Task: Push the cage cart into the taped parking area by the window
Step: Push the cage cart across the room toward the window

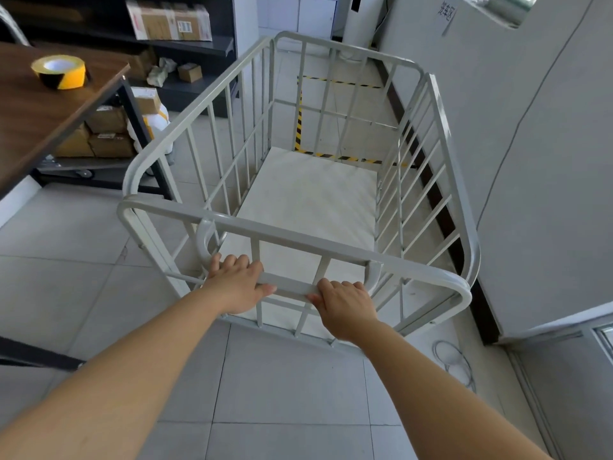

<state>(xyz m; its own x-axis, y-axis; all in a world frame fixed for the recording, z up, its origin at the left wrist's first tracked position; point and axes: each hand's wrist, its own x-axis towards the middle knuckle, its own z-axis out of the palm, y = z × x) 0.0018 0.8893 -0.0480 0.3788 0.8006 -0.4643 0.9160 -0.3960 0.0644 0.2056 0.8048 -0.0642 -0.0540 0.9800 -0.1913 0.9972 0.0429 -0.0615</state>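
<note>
A light grey cage cart (185, 131) with barred sides and a bare pale floor stands on the tiles in front of me. My left hand (237, 282) and my right hand (345, 305) both grip its horizontal handle bar (292, 287) at the near end. Beyond the cart's far end, yellow-and-black striped tape (299, 124) marks a rectangle on the floor along the right-hand wall. The cart's front edge sits at the near tape line (345, 158); the cart hides part of the rectangle.
A wooden table (39, 114) with a roll of yellow-and-black tape (59, 72) stands at left. Cardboard boxes (106, 134) lie under it and on dark shelves (185, 44) behind. The grey wall (530, 161) runs close along the cart's right side. A cable coil (452, 360) lies on the floor.
</note>
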